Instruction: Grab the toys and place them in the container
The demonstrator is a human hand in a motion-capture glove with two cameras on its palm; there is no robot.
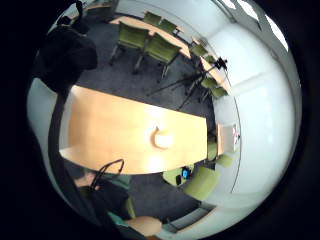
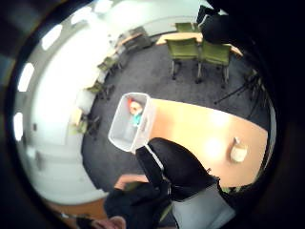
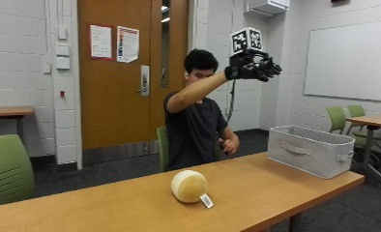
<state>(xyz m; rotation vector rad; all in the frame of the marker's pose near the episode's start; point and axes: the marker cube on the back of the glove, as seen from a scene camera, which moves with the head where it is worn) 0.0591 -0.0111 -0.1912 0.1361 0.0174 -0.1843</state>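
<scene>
A person sits behind a long wooden table [image 3: 255, 193] with the gloved right hand [image 3: 254, 67] raised high above head level, at about one o'clock from the head in the outside view. Its fingers are spread and only loosely bent, and they hold nothing. On the table, a round cream plush toy [image 3: 189, 185] with a small white tag rests near the middle of the top, toward the front edge in the outside view, well apart from the hand. At about three o'clock from the toy, near the table's end, stands a grey fabric container [image 3: 311, 150] with a handle on its long side. The thumb side palm view looks down into this container [image 2: 129, 125], where a small toy with red and teal parts [image 2: 135, 110] lies at one end. The little finger side palm view shows the cream toy [image 1: 163, 137] alone on the tabletop far below.
</scene>
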